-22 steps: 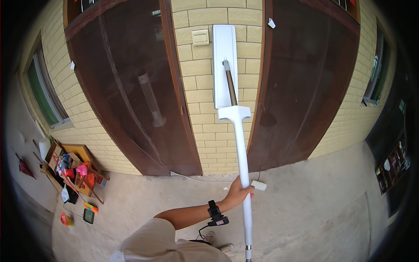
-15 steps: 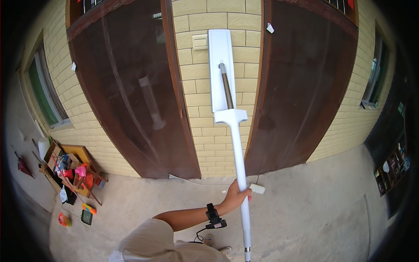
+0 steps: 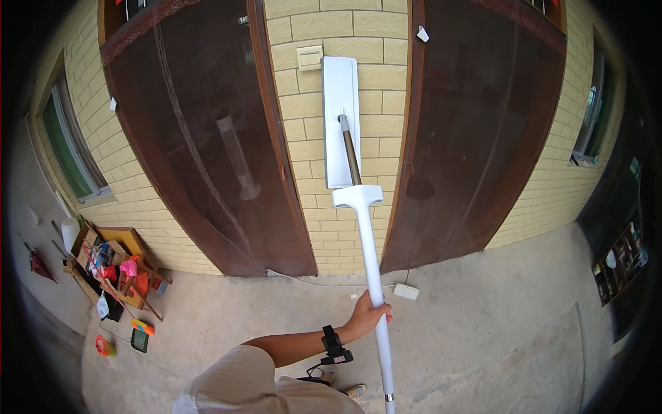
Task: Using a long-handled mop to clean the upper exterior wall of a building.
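My left hand (image 3: 365, 316) is wrapped round the white pole of a flat mop (image 3: 369, 259), with a black strap device on the wrist. The pole leans up and away from me. Its long white rectangular plate (image 3: 340, 83) stands upright against the cream brick wall (image 3: 383, 131), between two dark doors. A white T-shaped collar (image 3: 357, 196) sits on the pole below the plate. Close beside the plate's upper left edge is a light switch (image 3: 309, 58). The pole's lower end runs out at the bottom edge, and my right hand is not in view.
Brown screened doors (image 3: 200, 152) flank the wall strip. On the concrete floor (image 3: 476, 324) lies a white power strip (image 3: 406, 292) with a cable along the wall. A cluttered wooden chair (image 3: 141, 279) stands at left, and a shelf rack (image 3: 620, 265) at right.
The mop plate has slid down the wall and slightly left, so the light switch shows more fully. My left hand, still on the pole, has moved slightly left.
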`<state>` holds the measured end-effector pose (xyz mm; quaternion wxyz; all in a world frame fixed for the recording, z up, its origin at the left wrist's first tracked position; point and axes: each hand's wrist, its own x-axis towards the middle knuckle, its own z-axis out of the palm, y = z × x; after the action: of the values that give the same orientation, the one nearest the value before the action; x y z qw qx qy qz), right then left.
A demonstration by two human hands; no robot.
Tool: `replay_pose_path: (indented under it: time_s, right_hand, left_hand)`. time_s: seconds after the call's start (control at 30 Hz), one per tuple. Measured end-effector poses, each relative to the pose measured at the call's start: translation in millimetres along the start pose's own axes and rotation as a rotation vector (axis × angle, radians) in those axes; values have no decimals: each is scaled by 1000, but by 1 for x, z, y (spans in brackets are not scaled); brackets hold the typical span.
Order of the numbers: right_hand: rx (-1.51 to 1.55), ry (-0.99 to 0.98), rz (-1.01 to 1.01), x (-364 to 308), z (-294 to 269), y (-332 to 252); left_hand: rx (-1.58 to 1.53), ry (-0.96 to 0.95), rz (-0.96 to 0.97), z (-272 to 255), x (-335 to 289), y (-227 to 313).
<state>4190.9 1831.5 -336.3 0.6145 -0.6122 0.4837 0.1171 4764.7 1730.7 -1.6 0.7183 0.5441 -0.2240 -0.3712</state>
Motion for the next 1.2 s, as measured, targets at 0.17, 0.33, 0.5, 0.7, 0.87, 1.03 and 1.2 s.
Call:
replay_pose_path:
  time_s: [0.17,0.33,0.5,0.7,0.87,1.03,1.2]
  right_hand:
    - [-40,35,57,-16,-1,5]
    - [-64,80,51,-27,-5,1]
    - [-50,86,27,-25,-13,10]
    - [-42,92,-30,-19,-22,31]
    - [-10,112,-125,-11,-30,45]
    - [-44,72,-30,8,-38,35]
    - [36,78,-57,26,-34,35]
  left_hand:
    - [-21,1,-35,2,-3,-12]
    - [-29,-12,-50,5,-10,-16]
    - [-13,-20,-67,13,-26,-11]
    - [-40,-92,-33,27,-49,-1]
    - [-17,-107,8,35,-58,10]
    - [6,-82,99,36,-59,18]
    - [-32,-45,92,26,-43,25]
